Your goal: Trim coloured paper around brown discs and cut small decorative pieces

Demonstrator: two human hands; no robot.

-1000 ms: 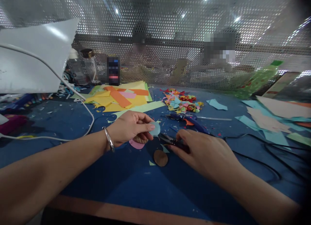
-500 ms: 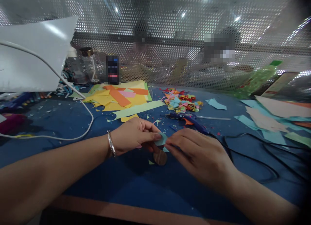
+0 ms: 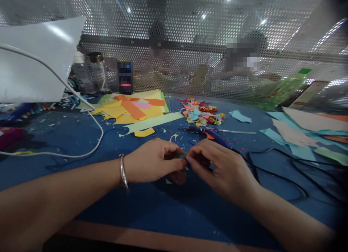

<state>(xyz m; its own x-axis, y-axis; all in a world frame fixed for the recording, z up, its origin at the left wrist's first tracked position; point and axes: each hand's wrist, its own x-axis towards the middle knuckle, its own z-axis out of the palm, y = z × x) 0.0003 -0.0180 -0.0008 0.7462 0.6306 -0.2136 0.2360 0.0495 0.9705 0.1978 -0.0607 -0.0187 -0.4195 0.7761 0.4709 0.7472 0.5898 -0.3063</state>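
My left hand (image 3: 154, 161), with a silver bangle on the wrist, and my right hand (image 3: 217, 168) meet fingertip to fingertip over the blue table (image 3: 136, 205). Both pinch a small light-blue paper piece (image 3: 181, 157), which is almost hidden between the fingers. A brown paper disc lies under the fingertips and is mostly covered. A glue gun (image 3: 209, 133) with a blue body lies just beyond my right hand.
Yellow and orange paper sheets (image 3: 133, 110) lie at the back centre, a heap of coloured scraps (image 3: 202, 115) beside them. Pale sheets (image 3: 296, 132) are at the right. A white cable (image 3: 81, 99) and black cables (image 3: 274, 165) cross the table. A perforated screen (image 3: 190, 45) stands behind.
My hands came together: the left lowered the light-blue piece towards the brown disc, and the right moved in from the scissors and pinched the piece too.
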